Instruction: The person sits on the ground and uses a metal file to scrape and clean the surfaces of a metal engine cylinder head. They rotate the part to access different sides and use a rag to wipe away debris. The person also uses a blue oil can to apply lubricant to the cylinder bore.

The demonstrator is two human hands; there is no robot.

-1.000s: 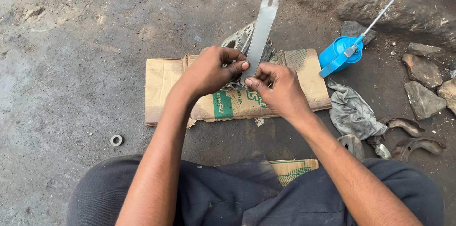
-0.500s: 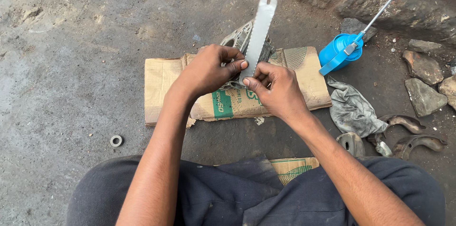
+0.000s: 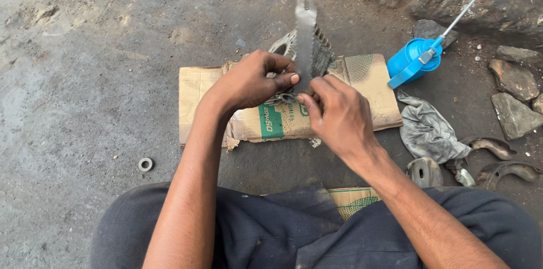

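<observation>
A flat grey metal lever arm (image 3: pixel 306 31) with a hole near its tip stands up from a round metal drum part (image 3: pixel 323 57) on a flattened cardboard box (image 3: pixel 198 94). My left hand (image 3: pixel 249 81) grips the base of the arm from the left. From the right, my right hand (image 3: pixel 338 113) pinches the same base, fingertips close to my left thumb. What the fingers hold at the joint is hidden.
A blue oil can (image 3: pixel 416 60) with a long thin spout stands at the right of the box. A grey rag (image 3: pixel 430 130), curved metal shoes (image 3: pixel 498 147) and stones (image 3: pixel 515 111) lie to the right. A small washer (image 3: pixel 146 164) lies on the concrete at left.
The metal arm has swung from leaning right to nearly upright. Both hands stay at its base.
</observation>
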